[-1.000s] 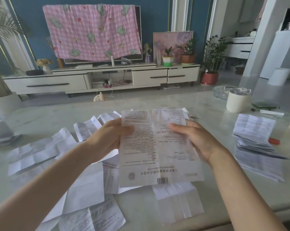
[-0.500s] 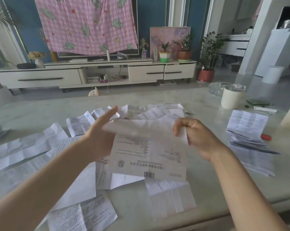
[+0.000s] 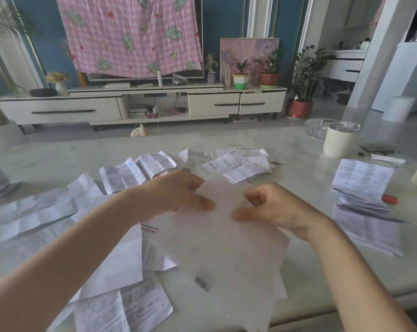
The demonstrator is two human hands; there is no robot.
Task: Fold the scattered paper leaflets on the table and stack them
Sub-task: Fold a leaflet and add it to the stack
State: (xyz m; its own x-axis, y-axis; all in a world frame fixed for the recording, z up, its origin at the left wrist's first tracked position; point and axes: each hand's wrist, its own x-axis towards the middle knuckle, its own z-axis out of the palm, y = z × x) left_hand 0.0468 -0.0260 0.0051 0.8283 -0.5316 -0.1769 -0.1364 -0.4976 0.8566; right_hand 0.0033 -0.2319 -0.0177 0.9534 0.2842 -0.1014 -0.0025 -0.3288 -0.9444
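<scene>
Both hands hold one leaflet (image 3: 226, 248) up off the tabletop (image 3: 82, 152), in the middle of the view. The sheet is blurred and pale, its print too smeared to read. A dark barcode patch shows near its lower end, at about six o'clock.

The left hand (image 3: 178, 195) has its grip clamped on the sheet's upper edge at about ten o'clock, with the thumb laid on the near face and the fingers behind. The right hand (image 3: 274, 209) pinches the same edge at about two o'clock, thumb pressed on the paper and fingers curled above it. The two hands are near each other but not touching.

Loose leaflets (image 3: 34, 212) lie unfolded and overlapping on the tabletop from nine o'clock round to twelve o'clock of the held sheet. Another printed sheet (image 3: 121, 307) lies at seven o'clock near the front edge.

At three o'clock, well apart from the hands, sits the stack (image 3: 363, 178) of folded leaflets, somewhat fanned out. A small red object (image 3: 389, 199) lies just beside its right edge. A white cup (image 3: 339, 140) stands at one o'clock, with a glass dish (image 3: 316, 129) close behind it.
</scene>
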